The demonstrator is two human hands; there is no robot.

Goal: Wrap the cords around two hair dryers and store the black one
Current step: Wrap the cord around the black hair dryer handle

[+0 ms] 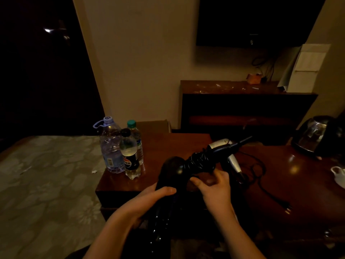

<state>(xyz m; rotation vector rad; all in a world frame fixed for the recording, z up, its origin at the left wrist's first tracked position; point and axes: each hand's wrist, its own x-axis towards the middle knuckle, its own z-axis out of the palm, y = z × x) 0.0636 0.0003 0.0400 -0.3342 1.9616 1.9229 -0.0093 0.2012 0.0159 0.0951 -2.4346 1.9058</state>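
Inspection found the black plastic hair dryer [172, 168] held in the air above the near edge of the dark polished wooden table [280, 184]. Its black cord [199, 161] was wound in tight turns around the handle. The left hand [158, 193] gripped the barrel, fingers curled over the top. The right hand [214, 186] was curled under the wound handle and gripped it. Whether it also pinched the cord's free end could not be told. A dark glossy item below the left hand could not be identified in the dim light.

The silver and white hair dryer [220, 143] lay on the table just behind the black one. Its thin black lead [261, 171] trailed loose across the wood to a two-pin plug [287, 209].

Assessment: the black dryer appeared light and rigid, with a smooth shell likely to slip. The barrel was judged the surest hold. The coils were springy and would loosen unless the end was tucked or kept pressed. The silver unit should be taken by its handle, the limp lead gathered from the dryer end.
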